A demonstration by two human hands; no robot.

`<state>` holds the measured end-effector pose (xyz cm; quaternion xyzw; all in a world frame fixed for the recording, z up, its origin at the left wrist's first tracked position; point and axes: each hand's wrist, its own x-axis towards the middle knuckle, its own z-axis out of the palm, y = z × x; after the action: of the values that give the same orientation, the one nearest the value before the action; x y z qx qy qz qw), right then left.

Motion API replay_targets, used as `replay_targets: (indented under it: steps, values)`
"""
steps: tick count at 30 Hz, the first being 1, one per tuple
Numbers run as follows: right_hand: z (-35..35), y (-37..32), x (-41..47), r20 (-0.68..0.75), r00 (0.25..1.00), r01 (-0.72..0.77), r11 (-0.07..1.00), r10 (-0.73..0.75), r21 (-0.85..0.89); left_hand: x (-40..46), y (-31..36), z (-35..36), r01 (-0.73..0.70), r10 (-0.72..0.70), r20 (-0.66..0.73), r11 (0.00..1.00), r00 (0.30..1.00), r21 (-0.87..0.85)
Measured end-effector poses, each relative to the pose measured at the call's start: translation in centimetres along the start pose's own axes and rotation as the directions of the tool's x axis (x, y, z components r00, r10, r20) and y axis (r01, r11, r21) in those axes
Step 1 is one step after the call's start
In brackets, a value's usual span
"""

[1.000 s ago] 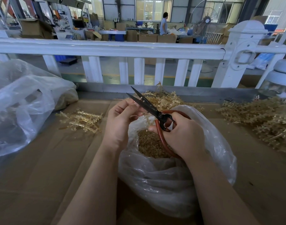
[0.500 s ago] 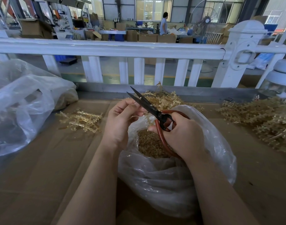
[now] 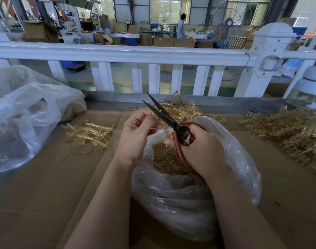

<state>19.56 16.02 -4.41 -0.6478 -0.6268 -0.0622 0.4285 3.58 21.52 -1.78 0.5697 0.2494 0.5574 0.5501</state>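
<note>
Step in hand: We judge this to be trimming small amber parts off a moulded strip so that they drop into the bag below.
Left hand [image 3: 137, 133]: At the centre of the frame, fingers curled and thumb pressed to fingertips, pinching a sprue piece [image 3: 164, 131]. Most of it is hidden, and only pale bits show under the blades.
Scissors [image 3: 162, 112]: Just right of that hand, with black blades pointing to the upper left. The tips stand apart in a narrow V and the inner edges lie against the left fingertips.
Right hand [image 3: 202, 150]: Right of centre, fingers wrapped round the red loop handles and gripping them over the bag's mouth.
Next move: We think it calls for closing the blades on the strip just clear of the left fingertips, while both hands stay above the opening so that the cut part falls inside.
Large clear bag [image 3: 28, 114]: At the left edge, slumped on the cardboard top [image 3: 63, 177]. We can see a pale tan mass at its right end, and the rest is unclear.
Loose strips [image 3: 90, 132]: Left of centre, not in any container.
Centre bag [image 3: 180, 203]: Lower centre, open at the top, holding a heap of small amber cut parts [image 3: 164, 159].
Uncut pile [image 3: 293, 133]: At the right, loose on the cardboard.
Jar [image 3: 310, 90]: At the right edge, clear with a white lid. We cannot tell its contents.
</note>
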Motion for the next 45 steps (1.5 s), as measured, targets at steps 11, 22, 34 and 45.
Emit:
replay_targets:
  steps: [11,22,34,45]
  values:
    - [-0.1,-0.1,-0.1,-0.048,0.998,0.042,0.999,-0.041,0.019,-0.2,0.2,0.1,-0.008,0.007,0.012,1.0,1.0,0.023]
    - [0.1,-0.1,0.1,0.042,0.996,-0.087,0.978,0.08,0.192,-0.1,0.0,-0.2,0.06,-0.065,-0.031,0.991,0.997,-0.122]
    - [0.3,0.1,0.6,0.187,0.967,-0.247,0.826,0.174,0.506,0.2,0.1,-0.3,0.211,-0.217,-0.032,0.967,0.976,-0.146]
    - [-0.3,0.5,0.8,0.147,0.96,-0.278,0.73,0.239,0.624,0.2,-0.1,-1.0,0.243,-0.243,0.087,0.97,0.966,0.014]
